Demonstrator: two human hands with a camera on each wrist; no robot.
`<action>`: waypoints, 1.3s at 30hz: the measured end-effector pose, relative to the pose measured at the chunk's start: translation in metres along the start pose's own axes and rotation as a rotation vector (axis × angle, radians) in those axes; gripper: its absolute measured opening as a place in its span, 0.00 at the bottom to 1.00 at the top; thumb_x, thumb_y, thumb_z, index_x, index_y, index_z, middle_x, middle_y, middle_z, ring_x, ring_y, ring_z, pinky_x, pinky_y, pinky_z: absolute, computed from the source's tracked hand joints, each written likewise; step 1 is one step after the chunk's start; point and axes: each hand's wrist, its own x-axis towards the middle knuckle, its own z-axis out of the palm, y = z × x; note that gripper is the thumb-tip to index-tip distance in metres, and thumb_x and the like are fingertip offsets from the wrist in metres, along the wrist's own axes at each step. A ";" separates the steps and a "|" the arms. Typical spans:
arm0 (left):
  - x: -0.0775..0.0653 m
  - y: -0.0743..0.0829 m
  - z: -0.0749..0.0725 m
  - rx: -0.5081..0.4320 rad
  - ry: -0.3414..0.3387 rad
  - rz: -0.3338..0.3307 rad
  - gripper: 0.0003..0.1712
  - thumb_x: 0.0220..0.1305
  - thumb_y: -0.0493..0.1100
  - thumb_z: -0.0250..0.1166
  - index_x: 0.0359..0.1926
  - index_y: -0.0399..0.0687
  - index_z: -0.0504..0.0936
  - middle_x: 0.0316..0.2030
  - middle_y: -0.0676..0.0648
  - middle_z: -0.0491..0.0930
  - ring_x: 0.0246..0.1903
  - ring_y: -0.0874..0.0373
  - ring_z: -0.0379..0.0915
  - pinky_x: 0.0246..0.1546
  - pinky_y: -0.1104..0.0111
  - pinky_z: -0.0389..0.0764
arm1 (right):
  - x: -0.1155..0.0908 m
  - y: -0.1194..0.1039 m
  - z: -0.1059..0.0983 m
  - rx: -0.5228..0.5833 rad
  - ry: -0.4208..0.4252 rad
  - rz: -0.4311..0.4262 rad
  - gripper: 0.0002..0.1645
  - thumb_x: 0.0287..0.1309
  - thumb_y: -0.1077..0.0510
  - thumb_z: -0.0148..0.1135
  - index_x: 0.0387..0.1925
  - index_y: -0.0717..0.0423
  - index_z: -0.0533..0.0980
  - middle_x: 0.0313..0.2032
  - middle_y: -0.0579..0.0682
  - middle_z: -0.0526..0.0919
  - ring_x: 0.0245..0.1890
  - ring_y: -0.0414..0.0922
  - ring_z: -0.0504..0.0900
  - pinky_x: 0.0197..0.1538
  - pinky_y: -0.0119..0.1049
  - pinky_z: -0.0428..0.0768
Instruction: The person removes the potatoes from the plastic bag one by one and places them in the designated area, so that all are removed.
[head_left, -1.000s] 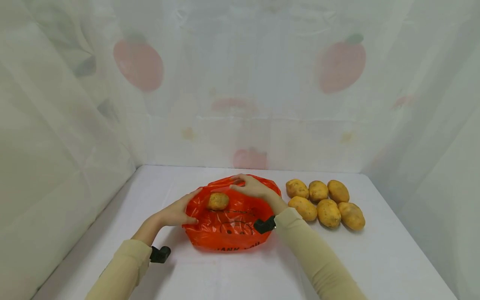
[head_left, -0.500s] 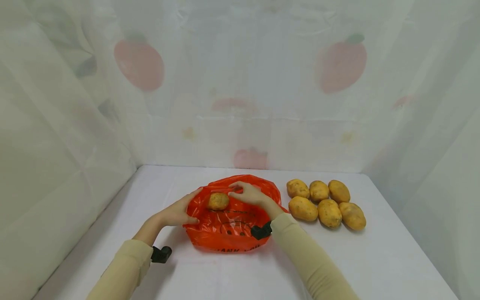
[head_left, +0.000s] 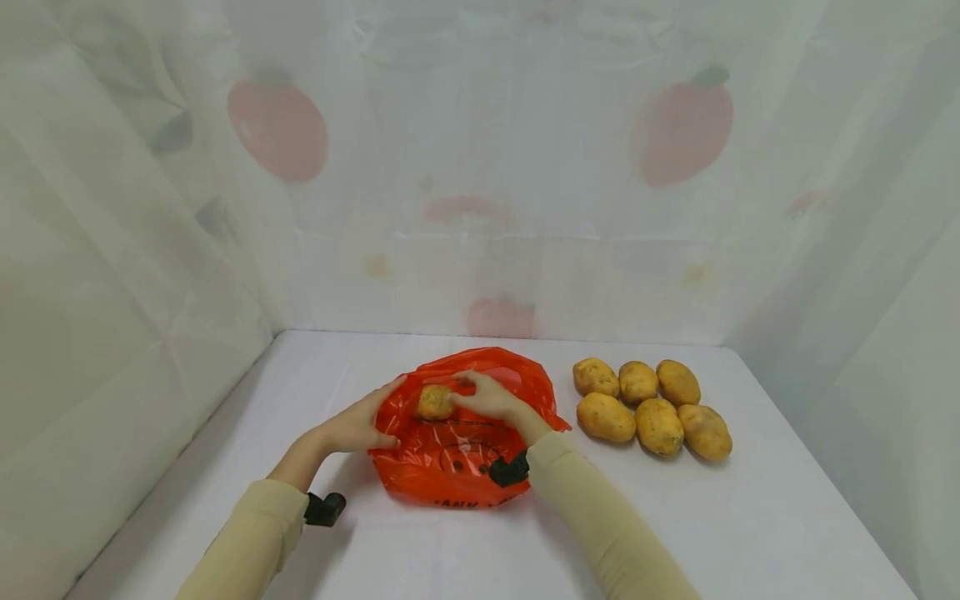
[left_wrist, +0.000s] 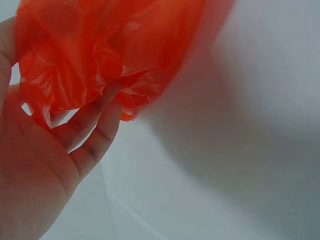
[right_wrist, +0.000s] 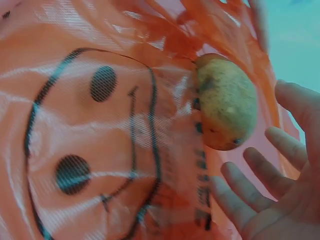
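Observation:
A red plastic bag [head_left: 408,479] with a printed smiley face lies on the table, its mouth spread toward me. My left hand [head_left: 354,427] holds the bag's left edge between thumb and fingers; the left wrist view shows crumpled plastic against its fingers [left_wrist: 97,142]. One potato [head_left: 432,402] sits in the bag's mouth, at the left. Over the bag, my right hand [head_left: 489,398] has its fingertips right at the potato's right side in the head view. In the right wrist view its fingers [right_wrist: 270,172] are spread beside the potato, holding nothing.
Several potatoes [head_left: 658,427] lie in two rows on the white table [head_left: 750,525], to the right of the bag. White curtains [head_left: 585,275] with faded fruit prints hang behind the table and along both sides.
My right hand has moved from the bag's far rim down and left to the potato. The bag's right side has slackened inward. The left hand has kept its place.

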 end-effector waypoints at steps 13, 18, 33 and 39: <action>0.002 0.003 0.002 -0.002 0.002 -0.003 0.56 0.49 0.38 0.69 0.72 0.54 0.43 0.69 0.39 0.49 0.65 0.40 0.51 0.59 0.45 0.62 | 0.006 0.004 0.022 0.010 0.035 0.025 0.40 0.56 0.42 0.59 0.66 0.52 0.59 0.62 0.52 0.66 0.57 0.50 0.69 0.60 0.48 0.69; 0.004 0.002 0.003 0.016 -0.001 -0.006 0.55 0.50 0.40 0.68 0.72 0.54 0.43 0.69 0.40 0.49 0.65 0.40 0.51 0.59 0.44 0.62 | 0.008 0.004 0.027 -0.019 0.053 0.029 0.42 0.54 0.39 0.59 0.66 0.49 0.59 0.58 0.50 0.70 0.53 0.47 0.72 0.56 0.46 0.72; 0.003 0.001 0.003 0.011 -0.004 0.003 0.55 0.49 0.39 0.68 0.72 0.54 0.43 0.69 0.40 0.51 0.64 0.41 0.54 0.58 0.46 0.65 | 0.012 0.000 0.037 -0.112 0.128 -0.010 0.38 0.54 0.44 0.61 0.62 0.54 0.62 0.54 0.52 0.73 0.48 0.46 0.74 0.54 0.41 0.75; 0.003 0.001 0.003 0.016 0.001 0.003 0.55 0.50 0.39 0.68 0.72 0.54 0.43 0.69 0.40 0.50 0.63 0.41 0.54 0.58 0.46 0.65 | 0.012 -0.001 0.039 -0.098 0.159 -0.014 0.37 0.53 0.45 0.63 0.61 0.55 0.63 0.53 0.53 0.73 0.49 0.46 0.73 0.54 0.41 0.75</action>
